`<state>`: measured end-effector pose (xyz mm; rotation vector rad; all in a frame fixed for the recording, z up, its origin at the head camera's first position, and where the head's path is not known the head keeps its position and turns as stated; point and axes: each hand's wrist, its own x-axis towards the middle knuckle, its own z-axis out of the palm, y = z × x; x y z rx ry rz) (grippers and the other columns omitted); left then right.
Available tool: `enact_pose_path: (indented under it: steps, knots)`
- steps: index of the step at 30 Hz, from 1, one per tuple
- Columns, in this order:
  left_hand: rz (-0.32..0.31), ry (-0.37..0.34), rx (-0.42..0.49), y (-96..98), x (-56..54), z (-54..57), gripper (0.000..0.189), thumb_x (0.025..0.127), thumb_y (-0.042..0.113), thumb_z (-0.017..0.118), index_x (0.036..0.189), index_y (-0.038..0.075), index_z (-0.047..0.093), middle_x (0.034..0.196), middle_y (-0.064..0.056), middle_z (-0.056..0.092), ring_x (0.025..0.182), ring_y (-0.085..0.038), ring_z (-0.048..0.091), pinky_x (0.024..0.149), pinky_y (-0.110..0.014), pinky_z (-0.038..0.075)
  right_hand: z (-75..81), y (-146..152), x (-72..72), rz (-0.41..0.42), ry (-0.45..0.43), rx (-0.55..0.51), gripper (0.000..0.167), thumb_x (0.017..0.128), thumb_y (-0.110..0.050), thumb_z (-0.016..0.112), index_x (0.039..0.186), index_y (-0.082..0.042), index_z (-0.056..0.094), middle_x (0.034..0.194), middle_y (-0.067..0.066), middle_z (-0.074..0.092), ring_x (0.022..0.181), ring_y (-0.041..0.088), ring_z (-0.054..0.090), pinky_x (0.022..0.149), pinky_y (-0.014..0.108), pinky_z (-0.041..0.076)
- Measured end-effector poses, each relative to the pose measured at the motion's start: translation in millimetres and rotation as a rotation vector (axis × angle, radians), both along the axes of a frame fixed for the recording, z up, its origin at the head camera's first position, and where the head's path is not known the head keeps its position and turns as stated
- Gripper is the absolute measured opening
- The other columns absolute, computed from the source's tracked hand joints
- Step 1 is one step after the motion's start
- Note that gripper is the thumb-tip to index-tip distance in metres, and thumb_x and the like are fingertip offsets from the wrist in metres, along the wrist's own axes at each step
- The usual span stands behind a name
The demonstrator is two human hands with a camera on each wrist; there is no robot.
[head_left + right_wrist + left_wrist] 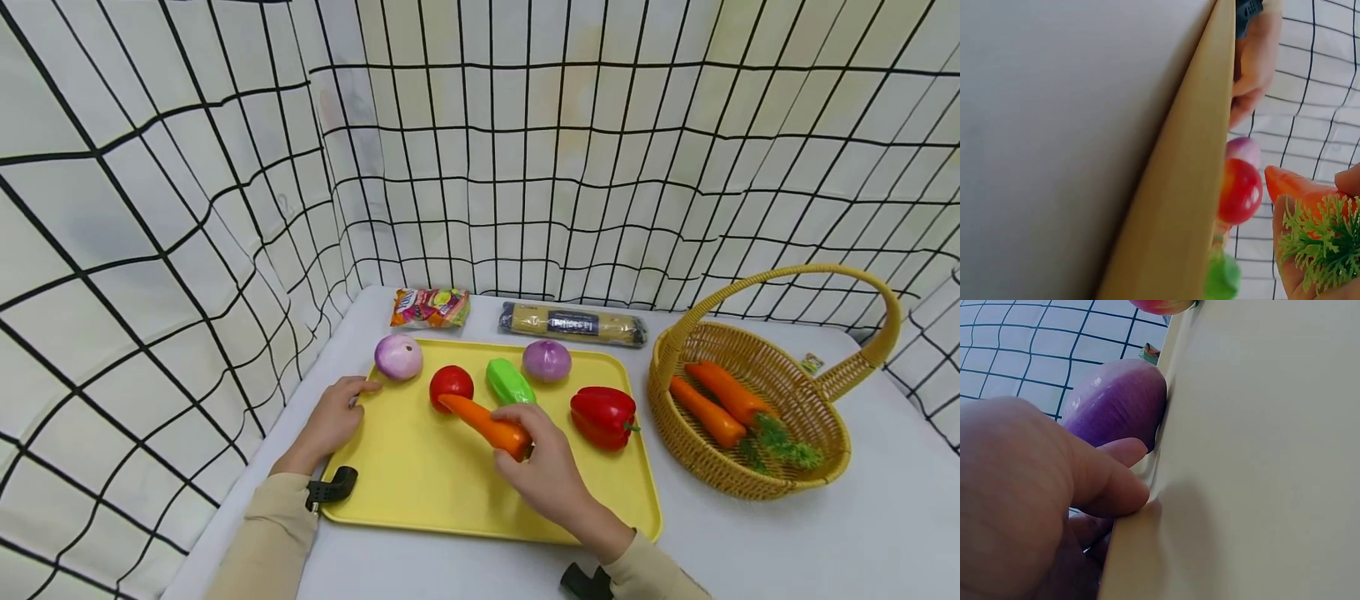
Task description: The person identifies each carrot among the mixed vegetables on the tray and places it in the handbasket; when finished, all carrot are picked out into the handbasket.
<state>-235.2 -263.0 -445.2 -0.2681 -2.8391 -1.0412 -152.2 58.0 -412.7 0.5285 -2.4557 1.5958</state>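
Observation:
My right hand grips an orange carrot above the middle of the yellow tray. The carrot's tip points left, towards a red tomato; its leafy green top shows in the right wrist view. My left hand pinches the tray's left rim, thumb on top and fingers partly hidden below. Just beyond it a purple onion sits at the tray's back left corner. A light green vegetable, a second purple onion and a red bell pepper lie on the tray.
To the right stands a wicker basket with a tall handle and two carrots inside. Behind the tray lie a colourful snack bag and a pack of pasta. Black netting over white cloth surrounds the table.

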Motion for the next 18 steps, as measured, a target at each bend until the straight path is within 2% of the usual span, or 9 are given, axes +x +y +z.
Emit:
enact_pose_path:
  steps: [7,15,18]
  knots:
    - [-0.003,0.006,0.004,-0.5,0.9,-0.5,0.042,0.088,-0.009,0.041,0.124,-0.006,0.062,0.135,-0.030,0.049,0.128,-0.049,0.041,0.109,-0.060,0.031,0.7,13.7,6.0,-0.075,0.000,-0.009,0.041,0.079,-0.004,0.076,0.113,-0.024,0.065,0.114,-0.010,0.059,0.092,0.014,0.054,0.067,0.026,0.052]
    - [-0.012,0.015,0.012,0.4,0.9,1.5,0.042,0.087,-0.010,0.042,0.124,-0.006,0.062,0.136,-0.030,0.049,0.129,-0.050,0.040,0.110,-0.060,0.030,1.3,39.7,11.8,-0.119,0.049,-0.032,0.042,0.078,-0.002,0.078,0.114,-0.020,0.065,0.114,-0.007,0.061,0.094,0.014,0.057,0.080,0.029,0.054]
    - [-0.013,0.005,0.017,0.8,2.1,2.1,0.042,0.088,-0.010,0.042,0.124,-0.006,0.062,0.136,-0.030,0.048,0.129,-0.050,0.039,0.110,-0.060,0.029,2.6,52.3,13.0,-0.135,0.068,-0.036,0.042,0.078,-0.002,0.078,0.114,-0.020,0.065,0.115,-0.006,0.062,0.092,0.015,0.058,0.078,0.027,0.054]
